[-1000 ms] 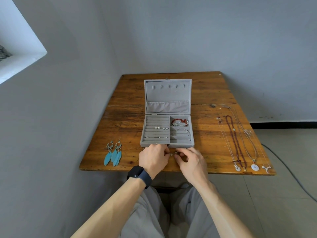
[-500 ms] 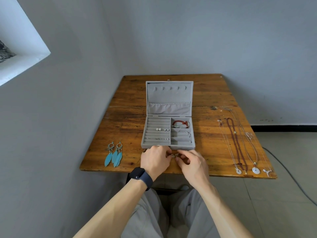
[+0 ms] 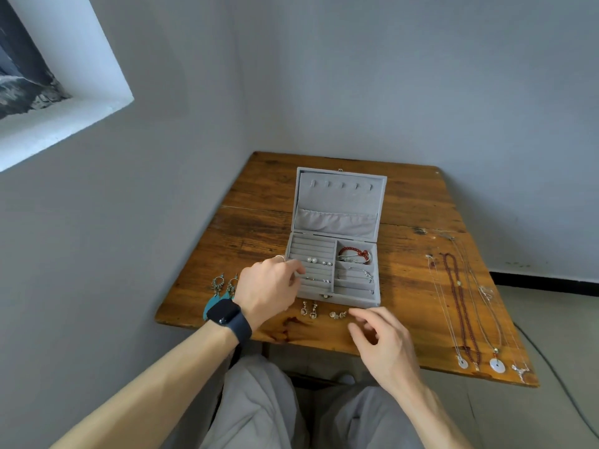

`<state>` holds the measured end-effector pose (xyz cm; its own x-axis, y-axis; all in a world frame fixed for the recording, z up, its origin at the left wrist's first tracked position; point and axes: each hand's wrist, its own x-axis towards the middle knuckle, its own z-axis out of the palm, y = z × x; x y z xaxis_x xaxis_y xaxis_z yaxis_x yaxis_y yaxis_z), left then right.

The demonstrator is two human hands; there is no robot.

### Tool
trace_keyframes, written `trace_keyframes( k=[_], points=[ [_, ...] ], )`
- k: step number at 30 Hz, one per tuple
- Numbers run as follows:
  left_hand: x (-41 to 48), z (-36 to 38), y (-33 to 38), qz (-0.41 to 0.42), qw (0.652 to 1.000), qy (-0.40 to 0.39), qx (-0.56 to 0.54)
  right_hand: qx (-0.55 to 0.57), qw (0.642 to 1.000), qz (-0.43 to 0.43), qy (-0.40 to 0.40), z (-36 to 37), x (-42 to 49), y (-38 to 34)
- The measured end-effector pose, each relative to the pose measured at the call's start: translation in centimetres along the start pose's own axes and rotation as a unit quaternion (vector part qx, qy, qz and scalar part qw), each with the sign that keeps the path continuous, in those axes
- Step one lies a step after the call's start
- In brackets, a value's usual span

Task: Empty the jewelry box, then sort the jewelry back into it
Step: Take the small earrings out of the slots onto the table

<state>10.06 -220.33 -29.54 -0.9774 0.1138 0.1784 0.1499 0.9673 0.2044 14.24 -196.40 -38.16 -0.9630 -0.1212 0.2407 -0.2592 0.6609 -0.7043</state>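
Two feather earrings (image 3: 217, 284) (teal); necklaces (image 3: 461, 306) far right

Left of the open grey velvet jewelry box (image 3: 337, 202), bare brown wooden tabletop (image 3: 252, 234) lies free. Small silver drop earrings (image 3: 308, 309) crowd the strip just before it. Long beaded and chain necklaces (image 3: 459, 303) lie well right, a bare lane between.
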Motion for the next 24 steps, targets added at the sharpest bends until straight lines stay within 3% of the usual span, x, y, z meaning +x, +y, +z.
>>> trace_keyframes(
  k=[8,18,24],
  points=[
    [3.9,2.1,-1.8,-0.012,0.998,0.000,-0.061,-0.021,0.998,-0.051,-0.003,-0.3,6.8,-2.4],
    [5.5,5.9,-1.7,-0.034,0.997,0.024,-0.069,-0.204,0.973,-0.088,-0.059,2.9,14.6,-2.8],
    [5.7,6.1,-2.0,-0.043,0.993,0.025,-0.104,-0.194,0.974,-0.107,-0.056,4.4,15.3,-2.9]
  ],
)
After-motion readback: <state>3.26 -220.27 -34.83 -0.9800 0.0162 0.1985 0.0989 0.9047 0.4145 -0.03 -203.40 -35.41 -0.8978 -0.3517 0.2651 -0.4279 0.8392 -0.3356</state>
